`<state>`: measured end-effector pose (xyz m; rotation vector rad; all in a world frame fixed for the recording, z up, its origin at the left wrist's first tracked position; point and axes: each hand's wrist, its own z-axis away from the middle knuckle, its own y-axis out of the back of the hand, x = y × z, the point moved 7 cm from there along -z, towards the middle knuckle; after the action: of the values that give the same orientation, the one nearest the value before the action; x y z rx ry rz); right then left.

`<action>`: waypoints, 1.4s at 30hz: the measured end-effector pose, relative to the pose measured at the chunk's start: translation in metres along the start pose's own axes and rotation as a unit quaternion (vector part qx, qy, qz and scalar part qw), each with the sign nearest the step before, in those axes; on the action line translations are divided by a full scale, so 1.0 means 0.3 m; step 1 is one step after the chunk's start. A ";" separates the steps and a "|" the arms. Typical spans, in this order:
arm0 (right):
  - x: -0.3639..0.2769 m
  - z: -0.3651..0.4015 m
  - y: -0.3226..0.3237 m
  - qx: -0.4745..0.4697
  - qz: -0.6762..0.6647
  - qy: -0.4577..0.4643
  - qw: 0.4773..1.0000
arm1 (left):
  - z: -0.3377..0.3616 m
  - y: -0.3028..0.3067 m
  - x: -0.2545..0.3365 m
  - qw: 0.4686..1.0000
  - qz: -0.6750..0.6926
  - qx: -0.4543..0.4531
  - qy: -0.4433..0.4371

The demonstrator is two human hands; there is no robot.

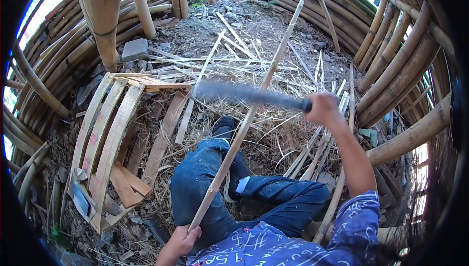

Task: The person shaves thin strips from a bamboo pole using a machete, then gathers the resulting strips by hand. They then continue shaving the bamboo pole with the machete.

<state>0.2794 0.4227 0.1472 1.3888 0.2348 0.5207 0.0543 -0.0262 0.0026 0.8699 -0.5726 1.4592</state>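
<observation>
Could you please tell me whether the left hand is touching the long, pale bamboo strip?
Touching. The head view shows the left hand with its fingers curled around the lower end of the long, pale bamboo strip.

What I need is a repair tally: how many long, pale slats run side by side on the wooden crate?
3 in view: the left slat along the outer edge, the middle slat with pink marks, and the right slat. Others may be hidden underneath.
</observation>
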 end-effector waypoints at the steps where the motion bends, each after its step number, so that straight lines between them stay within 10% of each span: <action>1: 0.110 -0.033 0.026 0.060 -0.062 -0.069 0.994 | 0.005 0.002 -0.023 1.000 0.000 -0.001 0.002; 8: 0.601 -0.051 -0.045 0.199 -0.058 -0.231 0.951 | 0.004 0.035 0.087 0.997 -0.062 -0.029 -0.020; 24: -0.228 0.359 -0.945 0.126 -0.626 -0.097 0.763 | 0.071 0.058 -0.031 0.992 0.123 -0.017 0.009; 32: -0.204 0.436 -1.026 0.055 -0.678 -0.132 0.721 | -0.007 0.180 0.185 0.969 0.007 0.218 -0.116; 42: -0.151 0.495 -1.160 0.025 -0.712 -0.212 0.668 | -0.049 0.210 0.241 0.964 0.004 0.251 -0.083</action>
<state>0.3812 0.2394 -0.1708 0.9362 0.8389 -1.1282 -0.0054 0.0230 0.0612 1.3989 -0.3266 1.5747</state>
